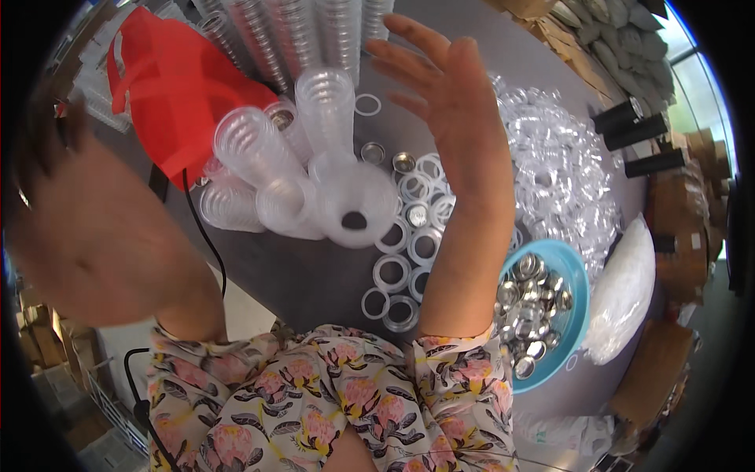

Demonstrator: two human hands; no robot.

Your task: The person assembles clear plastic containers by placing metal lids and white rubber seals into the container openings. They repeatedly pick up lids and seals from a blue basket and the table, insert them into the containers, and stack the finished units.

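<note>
My right hand (436,82) is raised over the table with its fingers spread and nothing in them. Below and left of it are stacked clear plastic cups (326,102), some upright and some tilted. A frosted round plastic piece with a dark hole (358,204) lies at their near end. White rings (392,272) lie beside my right forearm, with a few small silver caps (403,162) among them. My left hand (63,165) is lifted at the far left, close to the camera. Motion blur and shadow hide what its fingers do.
A red bag (185,94) lies behind the cups, with tall cup stacks (295,35) at the back. Right of my arm is a large heap of clear plastic pieces (554,169). A blue basin (578,295) holds silver caps, beside a filled white bag (625,295). A black cable (206,236) hangs over the left edge.
</note>
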